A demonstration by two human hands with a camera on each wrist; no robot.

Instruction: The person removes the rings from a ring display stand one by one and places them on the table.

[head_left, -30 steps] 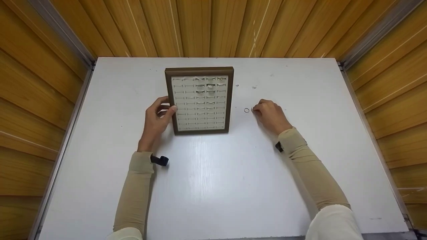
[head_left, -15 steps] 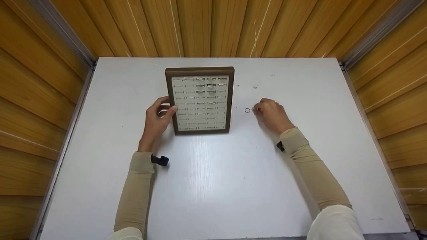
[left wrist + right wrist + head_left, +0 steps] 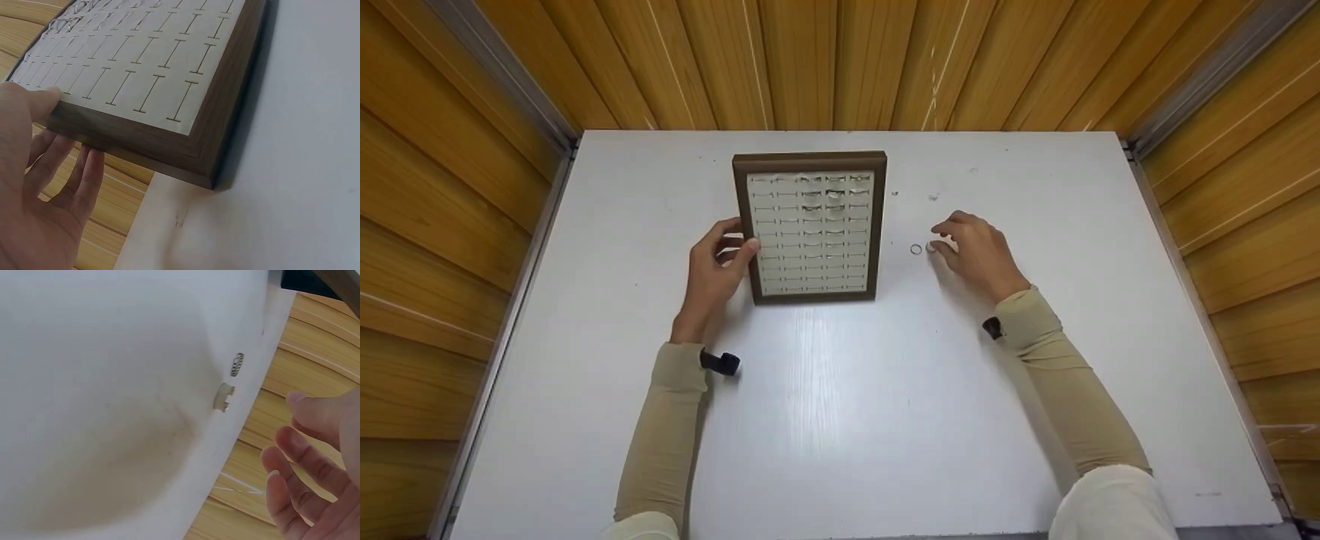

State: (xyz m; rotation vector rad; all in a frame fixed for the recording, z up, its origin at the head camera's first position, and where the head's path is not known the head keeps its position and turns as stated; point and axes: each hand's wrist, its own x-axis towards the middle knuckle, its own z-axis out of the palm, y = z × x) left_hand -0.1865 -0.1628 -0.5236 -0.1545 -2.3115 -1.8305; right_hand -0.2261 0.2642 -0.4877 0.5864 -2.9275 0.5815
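A brown-framed ring display board [image 3: 791, 259] with rows of slits in its pale face leans upright on the table. My left hand [image 3: 712, 266] grips its left edge, thumb on the front and fingers behind, as the left wrist view also shows on the wooden frame [image 3: 225, 95]. Several rings [image 3: 834, 193] sit in its upper rows. To the right, my right hand [image 3: 979, 251] has thumb and fingers spread apart. Two loose rings lie by its fingertips: a patterned ring [image 3: 237, 364] and a wider ring [image 3: 224, 397] with a notched edge.
The white table [image 3: 840, 420] carries a few small marks [image 3: 933, 197] right of the board. Yellow wooden panels [image 3: 862, 60] rise at the back and both sides.
My right thumb and fingers have parted from the wider ring, leaving it on the table beside the other one. The left hand and the board stay put.
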